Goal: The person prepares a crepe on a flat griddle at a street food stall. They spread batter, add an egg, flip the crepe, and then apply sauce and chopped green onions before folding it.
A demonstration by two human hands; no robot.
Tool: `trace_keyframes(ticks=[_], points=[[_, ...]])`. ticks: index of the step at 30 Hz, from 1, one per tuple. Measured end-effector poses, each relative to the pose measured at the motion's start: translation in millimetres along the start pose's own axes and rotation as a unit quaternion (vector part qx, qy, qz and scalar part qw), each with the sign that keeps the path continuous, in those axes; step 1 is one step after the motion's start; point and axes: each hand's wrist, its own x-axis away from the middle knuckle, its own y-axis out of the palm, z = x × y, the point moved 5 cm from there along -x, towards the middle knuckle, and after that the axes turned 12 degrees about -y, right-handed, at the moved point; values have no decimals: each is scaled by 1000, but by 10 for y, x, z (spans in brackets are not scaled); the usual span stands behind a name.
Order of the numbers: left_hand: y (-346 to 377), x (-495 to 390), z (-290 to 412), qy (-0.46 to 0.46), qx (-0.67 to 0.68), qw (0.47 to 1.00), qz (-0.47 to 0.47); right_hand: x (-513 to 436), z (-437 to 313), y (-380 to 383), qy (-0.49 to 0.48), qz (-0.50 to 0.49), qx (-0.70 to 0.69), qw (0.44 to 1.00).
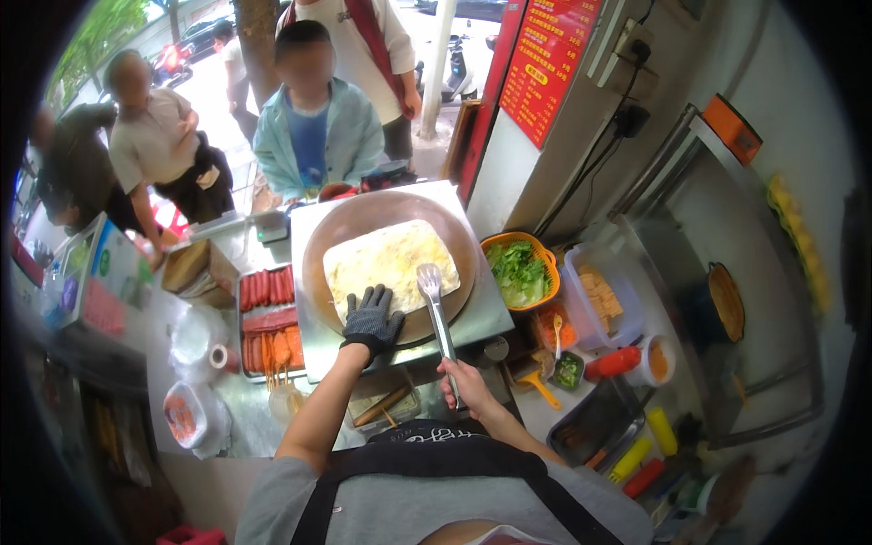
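Observation:
A pale rectangular flatbread point(381, 255), mottled with yellow egg, lies on a round brown griddle point(327, 225) straight in front of me. My left hand point(372, 320) wears a dark grey knit glove. Its fingers are spread over the flatbread's near edge, palm down, and seem to touch it. In my bare right hand point(470, 388) is a pair of metal tongs point(438, 317), held by the handle. The scalloped tips of the tongs rest at the right part of the flatbread. Whether the tips pinch its edge cannot be seen.
Left of the griddle stands a metal tray point(242, 340) of sausages and skewers. To the right are an orange basket point(555, 272) of lettuce, a clear plastic bin point(633, 310), a red squeeze bottle point(612, 363) and a yellow-handled scraper point(543, 392). Several people stand beyond the counter.

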Motion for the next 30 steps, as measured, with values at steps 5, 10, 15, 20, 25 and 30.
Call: trace_keyframes(ticks=[5,10,15,20,25,30], points=[[-325,480,-39,49,135,983,118,-144,38,197,-23,-90,2,996],[-332,1133,-372,-8,192,974,123,-174,178,357,59,-82,46,994],[-382,1599,-676,-68,201,969,124,-201,141,552,53,-101,39,993],[-502,1590,-694,-79,233,958,149,-232,157,615,78,-102,20,992],[-689,1465,-456,-54,255,952,159,-316,187,787,90,-120,66,986],[-739,1489,-399,-28,247,953,172,-243,-13,555,25,-87,32,995]])
